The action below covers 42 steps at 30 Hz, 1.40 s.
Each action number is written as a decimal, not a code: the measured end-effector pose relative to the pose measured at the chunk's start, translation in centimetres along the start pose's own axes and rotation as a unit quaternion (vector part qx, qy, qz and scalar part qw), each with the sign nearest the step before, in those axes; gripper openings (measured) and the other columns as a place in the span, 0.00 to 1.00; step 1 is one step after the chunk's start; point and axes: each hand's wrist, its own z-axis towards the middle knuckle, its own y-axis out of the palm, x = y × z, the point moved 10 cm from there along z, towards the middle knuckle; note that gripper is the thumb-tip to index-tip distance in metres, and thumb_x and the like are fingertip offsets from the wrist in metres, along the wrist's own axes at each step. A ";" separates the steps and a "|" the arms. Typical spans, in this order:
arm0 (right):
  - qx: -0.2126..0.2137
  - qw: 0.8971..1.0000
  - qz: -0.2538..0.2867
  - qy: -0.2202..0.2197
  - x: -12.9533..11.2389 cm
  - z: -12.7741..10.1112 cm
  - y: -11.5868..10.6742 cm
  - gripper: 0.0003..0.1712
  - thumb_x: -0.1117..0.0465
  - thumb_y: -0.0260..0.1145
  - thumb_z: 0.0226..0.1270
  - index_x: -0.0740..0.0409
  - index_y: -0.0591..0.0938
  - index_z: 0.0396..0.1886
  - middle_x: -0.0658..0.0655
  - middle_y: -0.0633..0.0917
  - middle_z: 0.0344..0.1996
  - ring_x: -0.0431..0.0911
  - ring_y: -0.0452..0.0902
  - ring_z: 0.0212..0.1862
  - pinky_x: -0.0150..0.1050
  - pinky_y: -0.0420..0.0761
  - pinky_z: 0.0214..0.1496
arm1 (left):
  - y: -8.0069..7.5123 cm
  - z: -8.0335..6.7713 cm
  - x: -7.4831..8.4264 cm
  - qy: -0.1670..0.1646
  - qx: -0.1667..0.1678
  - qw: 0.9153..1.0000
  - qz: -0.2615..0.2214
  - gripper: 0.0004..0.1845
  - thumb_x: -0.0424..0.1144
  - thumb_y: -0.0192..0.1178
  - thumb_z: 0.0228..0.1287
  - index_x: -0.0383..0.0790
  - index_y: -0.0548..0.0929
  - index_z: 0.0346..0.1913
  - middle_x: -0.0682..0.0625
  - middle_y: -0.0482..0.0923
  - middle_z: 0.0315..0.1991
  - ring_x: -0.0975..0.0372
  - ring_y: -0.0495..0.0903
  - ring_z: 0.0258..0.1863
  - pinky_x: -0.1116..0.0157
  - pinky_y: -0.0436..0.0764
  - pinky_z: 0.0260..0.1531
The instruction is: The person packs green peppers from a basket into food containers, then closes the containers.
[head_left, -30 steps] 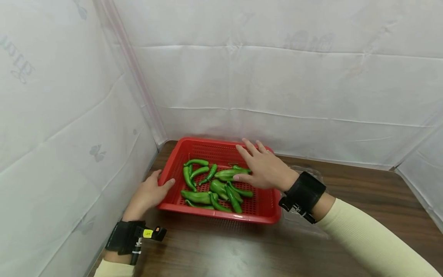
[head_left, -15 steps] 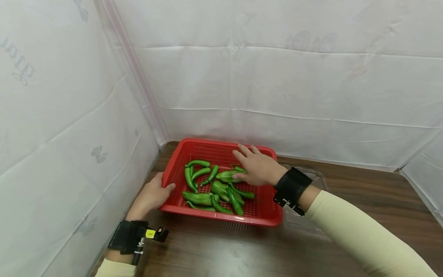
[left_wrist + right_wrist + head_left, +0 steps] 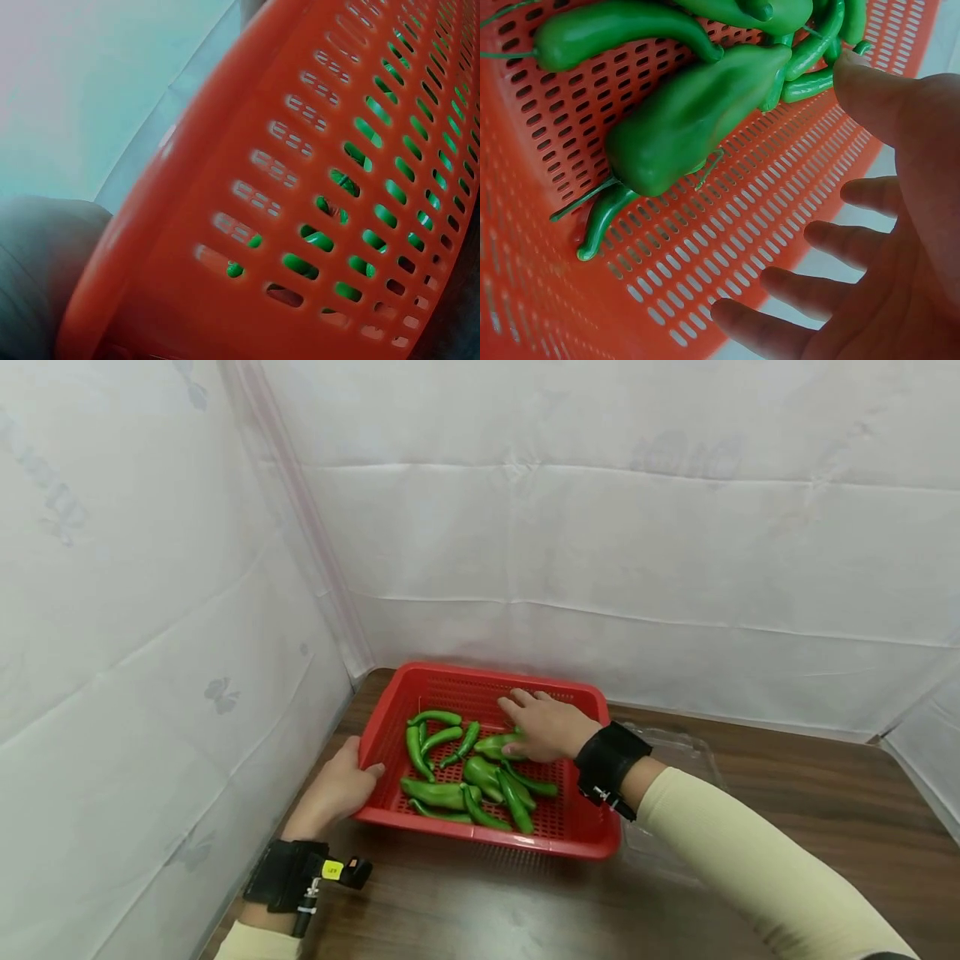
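A red perforated plastic basket point(image 3: 581, 846) stands on the wooden table with several green peppers inside, some thick like this pepper point(image 3: 435, 792), others slim and curved like this one point(image 3: 437, 718). My left hand point(image 3: 336, 787) grips the basket's left rim, thumb over the edge; its other fingers are mostly hidden behind the wall. In the left wrist view the basket's slotted side wall point(image 3: 187, 292) fills most of the frame. Over the basket's right half hovers my right hand point(image 3: 547, 727), fingers spread. The right wrist view shows a thick pepper point(image 3: 690, 120) below that hand, apart from the fingers.
A clear plastic tray point(image 3: 675, 756) lies right of the basket, partly behind the right forearm. White sheeting point(image 3: 630, 552) walls the table at the back and left. Dark wooden tabletop point(image 3: 810, 785) extends to the right.
My right hand has moved left and lower, deeper over the basket's right half. The left hand stays at the left rim, its thumb now closer against it. The view has shifted slightly.
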 end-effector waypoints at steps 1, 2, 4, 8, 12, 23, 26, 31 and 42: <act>-0.002 1.000 -0.002 -0.003 -0.1 0.1 0.1 0.48 0.41 0.62 0.77 0.53 0.55 0.85 0.63 0.55 0.84 0.66 0.53 0.82 0.62 0.65 0.78 | 0.1 0.0 0.0 -0.001 -0.001 1.000 -0.003 0.23 0.36 0.52 0.78 0.29 0.65 0.69 0.33 0.80 0.57 0.50 0.83 0.49 0.56 0.81 0.45; -0.004 1.000 -0.002 -0.005 -0.1 0.3 0.2 0.48 0.41 0.63 0.76 0.54 0.55 0.85 0.63 0.55 0.84 0.66 0.54 0.82 0.62 0.65 0.78 | 0.2 -0.1 0.0 -0.001 0.000 1.000 -0.002 0.23 0.36 0.52 0.78 0.29 0.65 0.69 0.33 0.80 0.57 0.50 0.83 0.49 0.56 0.81 0.45; -0.009 1.000 -0.001 -0.009 -0.2 0.6 0.4 0.48 0.41 0.63 0.76 0.54 0.55 0.85 0.63 0.56 0.84 0.66 0.54 0.82 0.62 0.65 0.78 | 0.2 -0.1 0.0 0.001 0.002 1.000 -0.003 0.23 0.35 0.51 0.79 0.28 0.64 0.69 0.32 0.79 0.58 0.49 0.83 0.50 0.55 0.82 0.45; -0.023 1.000 0.005 -0.013 -0.3 1.2 1.1 0.48 0.42 0.64 0.75 0.54 0.56 0.85 0.64 0.57 0.84 0.64 0.56 0.82 0.59 0.65 0.79 | 0.2 -0.1 0.0 0.005 0.007 1.000 -0.009 0.23 0.35 0.51 0.79 0.28 0.64 0.69 0.31 0.78 0.59 0.48 0.83 0.52 0.52 0.83 0.47; -0.035 0.999 0.010 -0.008 0.0 1.4 1.9 0.46 0.44 0.66 0.75 0.54 0.60 0.83 0.65 0.61 0.82 0.61 0.61 0.80 0.58 0.68 0.77 | 0.7 -0.1 -0.1 0.003 0.003 1.000 -0.026 0.22 0.34 0.50 0.79 0.28 0.64 0.69 0.31 0.77 0.60 0.47 0.83 0.52 0.51 0.84 0.48; -0.025 0.999 -0.006 -0.020 0.8 2.3 2.5 0.34 0.56 0.71 0.72 0.57 0.74 0.75 0.65 0.75 0.73 0.60 0.71 0.74 0.55 0.75 0.72 | 1.2 0.3 -0.1 -0.003 0.001 0.999 -0.038 0.21 0.33 0.50 0.78 0.29 0.64 0.68 0.32 0.78 0.58 0.49 0.83 0.49 0.55 0.84 0.43; -0.017 0.999 -0.002 -0.029 0.8 2.6 2.3 0.32 0.58 0.72 0.71 0.59 0.77 0.72 0.63 0.79 0.69 0.59 0.75 0.70 0.54 0.77 0.69 | 1.1 0.4 0.0 -0.003 0.001 0.999 -0.036 0.21 0.33 0.50 0.78 0.29 0.64 0.68 0.32 0.78 0.57 0.49 0.83 0.50 0.55 0.84 0.43; -0.016 0.999 0.000 -0.032 0.8 3.4 2.7 0.27 0.60 0.72 0.70 0.58 0.81 0.67 0.60 0.84 0.64 0.57 0.81 0.64 0.51 0.81 0.65 | 1.1 0.5 0.0 -0.002 0.002 0.999 -0.036 0.21 0.33 0.50 0.78 0.28 0.64 0.68 0.32 0.78 0.58 0.49 0.83 0.51 0.55 0.83 0.45; -0.009 0.999 -0.034 -0.021 1.1 4.7 3.3 0.20 0.60 0.77 0.65 0.54 0.87 0.57 0.55 0.89 0.51 0.50 0.84 0.50 0.47 0.84 0.54 | 1.0 0.7 0.4 0.000 0.003 0.999 -0.042 0.21 0.33 0.49 0.79 0.28 0.63 0.68 0.32 0.78 0.58 0.49 0.82 0.51 0.56 0.81 0.46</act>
